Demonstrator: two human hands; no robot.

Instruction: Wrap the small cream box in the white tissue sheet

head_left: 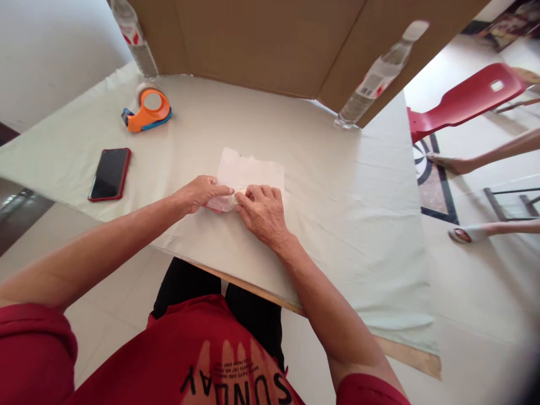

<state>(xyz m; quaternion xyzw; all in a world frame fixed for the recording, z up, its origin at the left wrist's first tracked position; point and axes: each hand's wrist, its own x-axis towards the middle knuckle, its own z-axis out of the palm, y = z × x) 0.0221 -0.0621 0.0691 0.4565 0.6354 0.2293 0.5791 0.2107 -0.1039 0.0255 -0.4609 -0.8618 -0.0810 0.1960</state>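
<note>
A thin white sheet [252,169], paper or tissue by its look, lies on the cloth-covered table [337,225] with a ragged far edge. At its near left edge, my left hand [205,194] pinches a folded, partly see-through part between thumb and fingers. My right hand [265,215] rests on the near right part, its fingers curled and pressed together close to the left fingertips. Something small and pale shows between the two hands, too hidden to name.
Behind the sheet stands a cardboard panel [265,42], with a water bottle [137,42] at its left and another bottle [375,81] at its right. An orange tape dispenser [147,112] and a phone [109,174] lie left. Beyond the table's right side are a red chair [468,98] and people's legs.
</note>
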